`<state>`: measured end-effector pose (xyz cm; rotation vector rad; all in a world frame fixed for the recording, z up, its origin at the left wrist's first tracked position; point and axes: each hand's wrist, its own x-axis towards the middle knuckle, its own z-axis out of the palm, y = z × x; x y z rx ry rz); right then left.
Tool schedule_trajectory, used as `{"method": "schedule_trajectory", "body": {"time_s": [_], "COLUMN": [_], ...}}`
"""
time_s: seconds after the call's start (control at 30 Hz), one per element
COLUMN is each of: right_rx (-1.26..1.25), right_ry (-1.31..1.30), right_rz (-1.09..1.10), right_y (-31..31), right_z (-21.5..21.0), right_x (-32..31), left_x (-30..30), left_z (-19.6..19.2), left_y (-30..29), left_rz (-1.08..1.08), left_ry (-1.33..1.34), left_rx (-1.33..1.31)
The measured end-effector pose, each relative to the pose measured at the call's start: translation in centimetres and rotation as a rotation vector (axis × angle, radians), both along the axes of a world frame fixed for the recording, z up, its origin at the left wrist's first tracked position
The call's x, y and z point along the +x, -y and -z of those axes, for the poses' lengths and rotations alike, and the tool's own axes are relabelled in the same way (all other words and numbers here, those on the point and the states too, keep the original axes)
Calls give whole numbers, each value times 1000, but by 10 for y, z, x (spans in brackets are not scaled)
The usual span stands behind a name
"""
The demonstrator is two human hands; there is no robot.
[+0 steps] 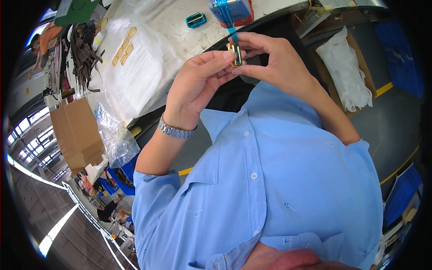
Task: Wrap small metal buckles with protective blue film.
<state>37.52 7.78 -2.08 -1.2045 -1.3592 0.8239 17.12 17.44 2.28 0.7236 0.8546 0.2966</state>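
Note:
A gold, oblong metal buckle (234,55) is between my hands near the table's front edge. My left hand (198,81), with a silver watch on its wrist, is closed on it, thumb on its left side. My right hand (281,60) pinches around its right side, thumb by the lower end and forefinger near the upper end. A strip of shiny blue film (229,22) runs from a blue tape dispenser (231,11) down to the buckle. Some right fingertips are hidden behind the buckle and film.
Several gold buckles (122,53) lie on white sheeting (135,74) at the left. A blue-wrapped buckle (195,20) rests near the dispenser. Dark strips (84,54) hang at the far left, above a cardboard box (77,135). An open carton with white wrapping (345,69) stands at the right.

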Motion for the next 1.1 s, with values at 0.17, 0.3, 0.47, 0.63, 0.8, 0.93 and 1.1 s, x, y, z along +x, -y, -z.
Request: {"method": "schedule_trajectory", "body": {"time_s": [0.17,0.3,0.47,0.63,0.8,0.93,1.1], "right_rx": [-47,-105,-121,-152,-158,-236,-263], "right_ry": [-104,-261,-208,-184,-431,-544,-613], "right_rz": [-43,-42,29,36,55,31,55], "right_y": [-4,-4,-4,-4,-3,-2,0], "right_z": [-4,-4,-10,-9,-6,-15,-17], "right_x": [-3,-10,-12,-10,-17,-18,-27], "left_x": [5,6,6,0,12,23,34], "left_z": [-7,-5,-6,-3,2,15,47], "left_y": [-9,-17,-22,-4,32,43,35], "left_rz": [50,70,107,14,-153,-193,-386], "left_ry": [-51,-52,-32,142,55,-174,-229], "left_rx": [-65,-79,-17,-4,461,1187,1758]}}
